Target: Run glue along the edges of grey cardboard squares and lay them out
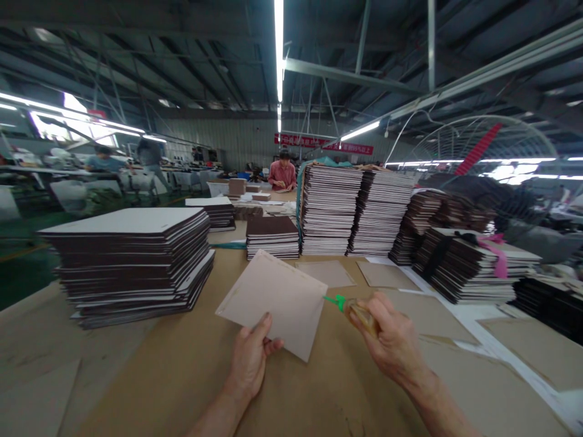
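Observation:
My left hand (250,361) grips the lower edge of a pale beige board (277,303), thumb on its face. The board is tilted up above the brown table covering (182,364), and a thin line of marks runs along its upper edge. Closed round a clear squeeze bottle (364,317) with amber contents is my right hand (394,334). The bottle's green nozzle (337,301) points left, its thin tip at the board's right edge. Whether the tip touches the board I cannot tell.
A stack of dark-and-white panels (132,267) stands at left. Taller stacks (330,209) rise behind the board, with a strapped bundle (469,261) at right. Flat boards (437,312) lie on the right side of the table. A person in a red shirt (282,176) works farther back.

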`<state>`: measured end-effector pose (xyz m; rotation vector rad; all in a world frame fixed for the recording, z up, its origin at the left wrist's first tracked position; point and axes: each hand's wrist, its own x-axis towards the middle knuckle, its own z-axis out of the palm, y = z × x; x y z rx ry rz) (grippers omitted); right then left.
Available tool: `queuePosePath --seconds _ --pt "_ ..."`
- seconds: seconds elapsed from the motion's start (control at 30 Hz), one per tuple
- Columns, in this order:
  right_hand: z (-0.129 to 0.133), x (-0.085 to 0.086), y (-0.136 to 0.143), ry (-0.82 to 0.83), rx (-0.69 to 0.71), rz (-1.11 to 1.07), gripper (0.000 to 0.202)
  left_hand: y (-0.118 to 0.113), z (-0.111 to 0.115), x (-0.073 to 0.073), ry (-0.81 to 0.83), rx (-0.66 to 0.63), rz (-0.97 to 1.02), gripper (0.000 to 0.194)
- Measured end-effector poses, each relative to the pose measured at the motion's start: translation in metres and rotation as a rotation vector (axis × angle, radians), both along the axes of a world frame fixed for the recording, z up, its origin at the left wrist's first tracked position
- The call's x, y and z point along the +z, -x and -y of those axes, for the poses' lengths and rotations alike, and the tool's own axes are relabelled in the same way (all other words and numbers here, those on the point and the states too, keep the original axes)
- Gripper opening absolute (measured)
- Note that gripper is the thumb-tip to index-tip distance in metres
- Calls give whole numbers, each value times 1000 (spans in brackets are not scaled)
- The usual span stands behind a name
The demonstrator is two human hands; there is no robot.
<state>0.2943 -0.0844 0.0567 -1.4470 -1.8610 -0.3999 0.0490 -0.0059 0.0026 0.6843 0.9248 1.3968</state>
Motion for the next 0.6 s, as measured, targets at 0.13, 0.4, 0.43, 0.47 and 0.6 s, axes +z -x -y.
queuePosePath --seconds 0.13,0.4,0.43,0.47,0.6 --pt "-1 -1 0 -10 -2 20 12 0 0 -1 -1 -9 -3 25" --pt "0 2 2 -12 20 56 12 0 -3 -3 -6 -24 5 27" --pt "-1 2 1 -29 4 43 13 0 -3 -3 -8 -27 6 27" --pt "-2 1 0 -48 -13 28 13 0 -3 -3 -11 -31 6 27" --pt "-1 -2 0 -59 -7 -29 14 0 -3 -5 -12 -22 20 26"
